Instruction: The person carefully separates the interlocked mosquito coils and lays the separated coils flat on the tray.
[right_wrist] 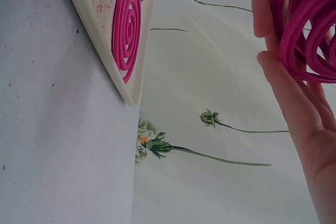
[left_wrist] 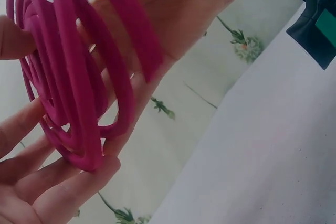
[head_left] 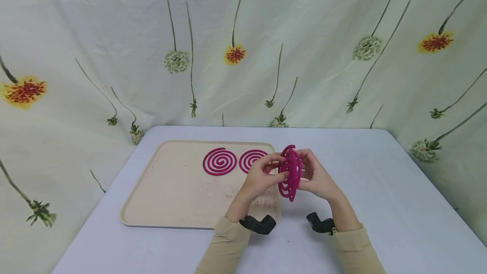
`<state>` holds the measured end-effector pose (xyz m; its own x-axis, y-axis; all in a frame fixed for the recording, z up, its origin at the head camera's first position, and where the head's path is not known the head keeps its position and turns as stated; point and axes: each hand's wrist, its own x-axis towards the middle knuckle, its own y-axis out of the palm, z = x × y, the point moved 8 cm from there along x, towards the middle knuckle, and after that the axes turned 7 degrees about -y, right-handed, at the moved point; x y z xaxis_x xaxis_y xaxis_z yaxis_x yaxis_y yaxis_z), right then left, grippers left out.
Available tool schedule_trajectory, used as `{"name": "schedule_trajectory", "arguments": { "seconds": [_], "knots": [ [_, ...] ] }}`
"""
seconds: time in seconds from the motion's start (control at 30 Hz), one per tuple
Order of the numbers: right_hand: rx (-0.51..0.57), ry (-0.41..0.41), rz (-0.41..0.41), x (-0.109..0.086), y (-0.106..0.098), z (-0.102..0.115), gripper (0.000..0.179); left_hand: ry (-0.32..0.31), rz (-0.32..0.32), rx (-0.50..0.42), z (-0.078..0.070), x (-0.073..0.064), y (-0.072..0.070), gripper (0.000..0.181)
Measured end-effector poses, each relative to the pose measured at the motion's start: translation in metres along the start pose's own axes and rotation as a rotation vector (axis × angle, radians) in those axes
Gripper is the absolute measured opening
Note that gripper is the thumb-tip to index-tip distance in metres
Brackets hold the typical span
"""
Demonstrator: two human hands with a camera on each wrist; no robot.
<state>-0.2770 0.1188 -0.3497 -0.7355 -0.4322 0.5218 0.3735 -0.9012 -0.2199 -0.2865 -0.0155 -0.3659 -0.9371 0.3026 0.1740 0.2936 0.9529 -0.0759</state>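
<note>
Between both hands a magenta mosquito coil (head_left: 291, 172) is held up on edge, above the right end of a beige tray. Its rings look doubled and spread apart in the left wrist view, like two coils nested together (left_wrist: 76, 77). My left hand (head_left: 260, 176) grips it from the left side, thumb and fingers on the rings. From the right side my right hand (head_left: 317, 176) pinches it with fingertips and thumb. In the right wrist view part of the held coil (right_wrist: 310, 30) runs out of frame.
The shallow beige tray (head_left: 171, 189) lies on the white table (head_left: 380, 206). Two flat magenta coils (head_left: 220, 151) rest near its far edge, the right one partly hidden by my left hand. Magenta crumbs dot the tray and table. A flowered curtain (head_left: 304, 33) hangs behind.
</note>
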Motion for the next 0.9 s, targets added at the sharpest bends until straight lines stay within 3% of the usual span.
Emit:
{"name": "schedule_trajectory", "arguments": {
  "seconds": [0.3, 0.43, 0.67, 0.9],
  "knots": [
    [-0.168, -0.039, -0.049, 0.003, -0.002, 0.005, 0.056, 0.004, -0.061, -0.062, 0.0, 0.001, -0.006, 0.034],
    [-0.168, -0.035, -0.041, 0.002, -0.001, 0.004, 0.056, -0.005, -0.047, -0.102, 0.0, 0.001, -0.004, 0.034],
    [-0.141, -0.052, -0.043, 0.001, -0.004, 0.007, 0.056, -0.003, 0.044, -0.196, -0.001, 0.001, 0.001, 0.036],
    [-0.197, -0.039, -0.061, -0.001, -0.01, 0.01, 0.057, 0.013, -0.013, -0.162, -0.004, 0.001, -0.004, 0.034]
  ]
}}
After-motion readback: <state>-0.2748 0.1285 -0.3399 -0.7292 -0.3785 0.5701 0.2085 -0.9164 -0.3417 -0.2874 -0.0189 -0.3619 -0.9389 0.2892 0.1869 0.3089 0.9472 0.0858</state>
